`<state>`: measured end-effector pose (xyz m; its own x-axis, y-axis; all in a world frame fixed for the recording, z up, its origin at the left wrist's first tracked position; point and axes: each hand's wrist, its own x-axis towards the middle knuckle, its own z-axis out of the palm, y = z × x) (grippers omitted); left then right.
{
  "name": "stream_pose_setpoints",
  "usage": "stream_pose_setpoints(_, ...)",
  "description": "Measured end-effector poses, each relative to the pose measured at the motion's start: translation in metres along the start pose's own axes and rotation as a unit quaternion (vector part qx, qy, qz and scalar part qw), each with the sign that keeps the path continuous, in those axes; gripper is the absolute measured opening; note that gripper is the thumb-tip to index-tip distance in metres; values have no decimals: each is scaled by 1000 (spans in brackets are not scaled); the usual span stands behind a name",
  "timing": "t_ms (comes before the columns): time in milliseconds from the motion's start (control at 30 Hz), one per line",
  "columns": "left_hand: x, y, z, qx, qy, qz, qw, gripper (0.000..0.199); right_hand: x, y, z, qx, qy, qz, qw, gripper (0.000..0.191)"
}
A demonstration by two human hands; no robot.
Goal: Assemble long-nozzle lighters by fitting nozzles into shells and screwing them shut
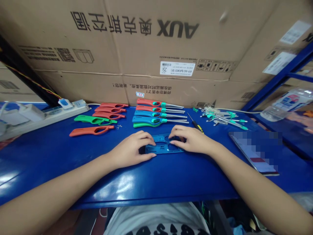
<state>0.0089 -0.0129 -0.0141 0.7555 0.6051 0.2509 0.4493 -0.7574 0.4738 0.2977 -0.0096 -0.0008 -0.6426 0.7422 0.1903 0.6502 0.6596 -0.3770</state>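
Two blue lighter casing halves (161, 148) lie side by side on the blue tabletop, their hollow inner sides partly showing. My left hand (134, 147) curls over their left ends, thumb at the near half and fingers at the far one. At the right ends, my right hand (189, 138) holds them with bent fingers and thumb, hiding part of the far half. Behind my hands lies a stack of gas lighters (149, 114) with red, blue and green handles and metal barrels. To the right of it rests a screwdriver (195, 124) with a black and yellow handle.
Red and green lighter casings (97, 119) lie at left beside several small screws (119, 127). Nozzle parts (223, 117) are heaped at back right. A tablet (254, 153) lies at right. A power strip (56, 116) and a large cardboard box (122, 49) stand behind.
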Motion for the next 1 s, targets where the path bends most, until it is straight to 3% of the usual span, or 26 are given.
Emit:
stream_pose_setpoints(100,0,-1,0,-2,3,2,1000,25,0,18,-14,-47,100,78,991,24)
stream_pose_setpoints(233,0,-1,0,-2,2,5,1000,27,-16,70,-39,-150,223,217,938,21)
stream_pose_setpoints(300,0,-1,-1,0,0,7,1000,26,-31,101,-47,-183,239,297,906,18)
stream_pose_setpoints(367,1,0,-2,3,-2,6,1000,25,-45,128,-50,-209,257,417,847,19)
stream_pose_setpoints(467,1,-1,-4,5,-3,1,1000,24,-58,154,-49,-205,255,487,810,22)
stream_pose_setpoints(600,1,-2,-5,5,0,2,1000,24,-59,161,-47,-198,250,507,801,16)
stream_pose_setpoints(767,1,-4,-4,12,-6,4,1000,25,-57,148,-52,-200,256,491,808,13)
stream_pose_setpoints(933,0,-6,-13,23,-37,1,999,25,-52,125,-61,-218,284,448,819,12)
stream_pose_setpoints(1000,-1,-7,-19,35,-55,-5,998,24,-46,112,-65,-233,306,389,837,15)
